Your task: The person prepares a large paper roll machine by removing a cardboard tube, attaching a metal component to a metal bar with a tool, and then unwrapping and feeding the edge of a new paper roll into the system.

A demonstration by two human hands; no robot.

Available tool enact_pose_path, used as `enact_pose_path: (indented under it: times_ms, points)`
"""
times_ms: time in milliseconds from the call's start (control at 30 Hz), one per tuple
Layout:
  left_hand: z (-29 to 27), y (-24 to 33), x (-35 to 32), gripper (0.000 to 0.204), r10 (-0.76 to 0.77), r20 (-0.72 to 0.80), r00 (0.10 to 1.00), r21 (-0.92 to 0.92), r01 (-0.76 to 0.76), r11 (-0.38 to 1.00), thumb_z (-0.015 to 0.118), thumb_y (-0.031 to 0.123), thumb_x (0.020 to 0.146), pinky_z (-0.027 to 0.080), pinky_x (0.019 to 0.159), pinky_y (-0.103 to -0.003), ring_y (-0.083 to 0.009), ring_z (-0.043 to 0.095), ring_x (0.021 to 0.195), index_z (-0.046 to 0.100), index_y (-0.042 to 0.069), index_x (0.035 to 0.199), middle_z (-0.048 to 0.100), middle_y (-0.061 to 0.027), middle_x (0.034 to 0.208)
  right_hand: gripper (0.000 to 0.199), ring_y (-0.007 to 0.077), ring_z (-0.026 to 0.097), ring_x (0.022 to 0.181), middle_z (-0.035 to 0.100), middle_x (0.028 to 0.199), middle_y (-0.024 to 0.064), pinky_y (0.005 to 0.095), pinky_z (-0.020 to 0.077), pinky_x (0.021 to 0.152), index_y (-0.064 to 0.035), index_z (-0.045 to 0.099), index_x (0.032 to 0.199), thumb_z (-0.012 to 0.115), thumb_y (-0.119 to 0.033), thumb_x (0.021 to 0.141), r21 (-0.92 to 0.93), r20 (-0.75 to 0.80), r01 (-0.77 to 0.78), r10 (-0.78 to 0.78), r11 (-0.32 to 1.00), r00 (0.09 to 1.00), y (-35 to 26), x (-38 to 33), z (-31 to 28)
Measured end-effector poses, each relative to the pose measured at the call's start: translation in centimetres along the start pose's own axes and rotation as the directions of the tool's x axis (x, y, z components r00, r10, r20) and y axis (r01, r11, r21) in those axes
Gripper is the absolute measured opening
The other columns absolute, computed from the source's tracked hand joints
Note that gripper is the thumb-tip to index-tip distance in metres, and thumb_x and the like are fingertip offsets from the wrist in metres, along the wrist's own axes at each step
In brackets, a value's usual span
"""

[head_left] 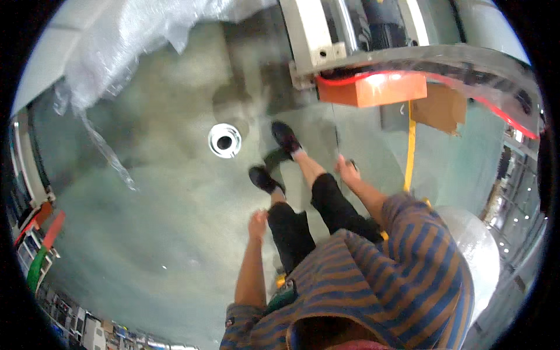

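Note:
My left hand (257, 224) hangs beside my left thigh, its fingers loosely curled, and nothing shows in it. In front of my right thigh is my right hand (347, 171), its fingers closed around a small dark thing (353, 165). That thing is too small and blurred to name. Neither hand touches anything else that I can see. A white round ring (213, 141) with a dark centre lies on the green floor (146, 227), left of my shoes (266, 179).
A machine frame (318, 35) with an orange box-shaped part (373, 89) stands ahead on the right. Brown cardboard (440, 108) lies near a yellow floor line (410, 154). Clear plastic film (125, 52) trails down at upper left. A bubble-wrap roll (475, 251) stands behind my right side.

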State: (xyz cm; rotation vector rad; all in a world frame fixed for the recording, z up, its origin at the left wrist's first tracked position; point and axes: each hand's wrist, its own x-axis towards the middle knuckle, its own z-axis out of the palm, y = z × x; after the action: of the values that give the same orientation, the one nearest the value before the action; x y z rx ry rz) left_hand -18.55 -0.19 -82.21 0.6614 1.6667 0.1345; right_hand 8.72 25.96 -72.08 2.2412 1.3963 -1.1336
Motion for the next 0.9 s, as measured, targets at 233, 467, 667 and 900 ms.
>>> enact_pose_path:
  times_ms: [233, 467, 667, 900]
  points:
    - [-1.3, -1.5, -11.5, 0.041, -0.018, -0.077, 0.997, -0.327, -0.008, 0.945, 0.051, 0.046, 0.085, 0.042, 0.058, -0.028, -0.0118, 0.051, 0.062, 0.061, 0.008, 0.092, 0.057, -0.0016, 0.069, 0.047, 0.0364, 0.059, 0.070, 0.060, 0.067, 0.0197, 0.0448, 0.0448, 0.065, 0.0003, 0.061, 0.068, 0.044, -0.041, 0.085, -0.059, -0.070, -0.097, 0.093, 0.994, 0.993, 11.3, -11.8, -5.4]
    - [-6.6, 4.3, -17.0, 0.052, -0.202, -0.200, 0.959, -0.443, 0.095, 0.892, 0.057, 0.046, 0.081, 0.045, 0.065, -0.036, -0.0155, 0.056, 0.075, 0.053, 0.003, 0.111, 0.060, -0.0040, 0.085, 0.036, 0.0330, 0.058, 0.074, 0.061, 0.078, 0.0170, 0.0419, 0.0446, 0.070, -0.0023, 0.061, 0.080, 0.050, -0.037, 0.082, 0.225, -0.085, 0.070, -0.052, 0.972, 0.995, 11.6, -12.5, -6.8]
    - [-5.3, 6.0, -18.7, 0.058, -0.153, -0.045, 0.987, -0.245, 0.138, 0.960, 0.057, 0.047, 0.081, 0.045, 0.069, -0.039, -0.0180, 0.056, 0.084, 0.048, 0.003, 0.118, 0.061, -0.0075, 0.096, 0.043, 0.0368, 0.057, 0.089, 0.060, 0.094, 0.0220, 0.0432, 0.0442, 0.077, -0.0001, 0.061, 0.093, 0.053, -0.040, 0.079, 0.236, -0.141, 0.216, -0.186, 0.948, 0.972, 11.1, -18.0, -12.8]
    - [-4.3, 9.9, -9.0, 0.058, 0.238, 0.339, 0.910, 0.349, -0.357, 0.867, 0.047, 0.054, 0.083, 0.046, 0.068, -0.036, -0.0219, 0.059, 0.083, 0.054, 0.004, 0.113, 0.063, -0.0102, 0.098, 0.043, 0.0321, 0.055, 0.082, 0.059, 0.089, 0.0165, 0.0438, 0.0436, 0.075, 0.0034, 0.058, 0.091, 0.056, -0.038, 0.080, 0.414, -0.232, -0.142, 0.255, 0.899, 0.939, 28.7, -25.8, -13.8]
